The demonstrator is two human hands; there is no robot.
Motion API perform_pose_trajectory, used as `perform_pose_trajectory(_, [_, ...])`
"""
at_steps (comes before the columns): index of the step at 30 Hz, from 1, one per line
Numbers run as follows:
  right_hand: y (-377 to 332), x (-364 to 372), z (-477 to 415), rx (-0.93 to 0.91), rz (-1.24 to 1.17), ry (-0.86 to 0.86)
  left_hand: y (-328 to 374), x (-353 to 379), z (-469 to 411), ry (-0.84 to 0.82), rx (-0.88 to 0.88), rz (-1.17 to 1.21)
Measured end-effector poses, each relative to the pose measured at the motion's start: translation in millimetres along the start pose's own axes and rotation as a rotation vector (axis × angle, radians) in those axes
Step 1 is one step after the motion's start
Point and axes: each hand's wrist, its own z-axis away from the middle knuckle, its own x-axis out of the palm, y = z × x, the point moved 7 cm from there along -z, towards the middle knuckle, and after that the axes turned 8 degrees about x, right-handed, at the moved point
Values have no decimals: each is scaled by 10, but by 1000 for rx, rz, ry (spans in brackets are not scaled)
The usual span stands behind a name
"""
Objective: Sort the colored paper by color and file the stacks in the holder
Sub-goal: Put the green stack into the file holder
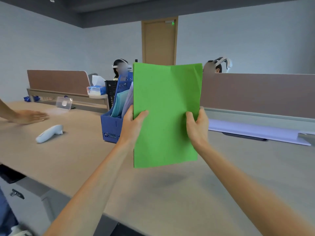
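Observation:
A stack of green paper (pixel 166 114) is held upright above the table, its lower edge off the surface. My left hand (pixel 132 126) grips its left edge, thumb on the front. My right hand (pixel 197 126) grips its right edge the same way. Just behind and left of the green stack stands a blue file holder (pixel 110 126). Teal paper (pixel 120 103) and lilac paper (pixel 128 99) stand in its slots. The green stack hides the holder's right side.
A white controller (pixel 49 133) lies on the table (pixel 71 155) at left, near another person's flat hand (pixel 30 116). A lilac sheet (pixel 255 130) lies at right below a brown partition (pixel 255 94). A tissue box (pixel 96 90) and a clear case (pixel 64 103) sit farther back.

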Motion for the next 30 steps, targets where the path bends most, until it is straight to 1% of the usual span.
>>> perform_pose_trajectory(3, [-171, 190, -222, -44, 13, -38, 71, -21, -225, 17, -76, 43])
perform_pose_trajectory(6, [-330, 354, -439, -55, -15, -76, 162, -45, -477, 39, -81, 83])
perform_pose_trajectory(8, [-409, 441, -574, -58, -16, -76, 216, -58, -631, 41, -92, 57])
perform_pose_trajectory(12, [-489, 606, -799, -41, -53, -85, 289, -29, -838, -12, -66, -104])
perform_pose_trajectory(15, [-498, 781, -926, -3, -103, -127, 393, -22, -905, -33, 46, -295])
perform_pose_trajectory(19, [-366, 1066, -1096, 92, -161, -232, 447, -106, -993, 2, 178, -517])
perform_pose_trajectory(21, [-278, 1122, -1172, 122, -154, -238, 442, -124, -1022, 8, 221, -604])
perform_pose_trajectory(26, [-73, 1145, -1249, 171, -120, -296, 328, -36, -1070, 23, 214, -660])
perform_pose_trajectory(30, [-38, 1102, -1279, 130, -64, -357, 257, 145, -1145, 4, 226, -731])
